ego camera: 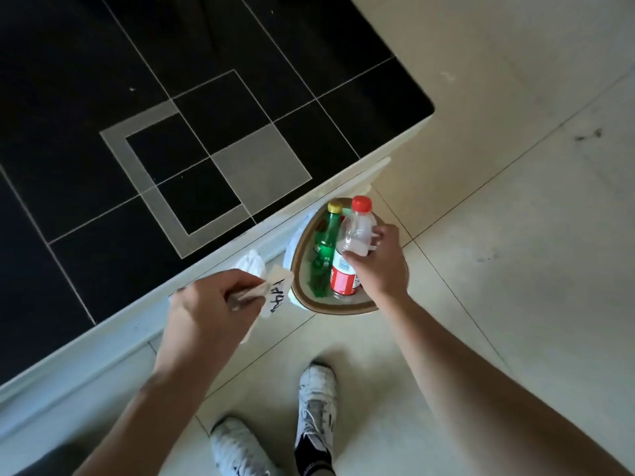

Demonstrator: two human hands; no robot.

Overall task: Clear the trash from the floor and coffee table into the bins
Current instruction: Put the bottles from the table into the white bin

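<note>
Here the right hand (pixel 376 261) grips a clear bottle (pixel 354 235) with a red cap, held over the bin (pixel 343 305) beside the table (pixel 206 132); a green bottle (pixel 323 252) lies inside. The left hand (pixel 209 310) pinches crumpled paper (pixel 271 286) just beside the bin's rim.

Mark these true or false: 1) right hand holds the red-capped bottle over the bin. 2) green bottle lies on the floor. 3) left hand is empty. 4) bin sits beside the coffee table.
1) True: the right hand grips the red-capped bottle above the bin.
2) False: the green bottle is in the bin.
3) False: the left hand pinches crumpled paper.
4) True: it stands by the coffee table edge.
</note>
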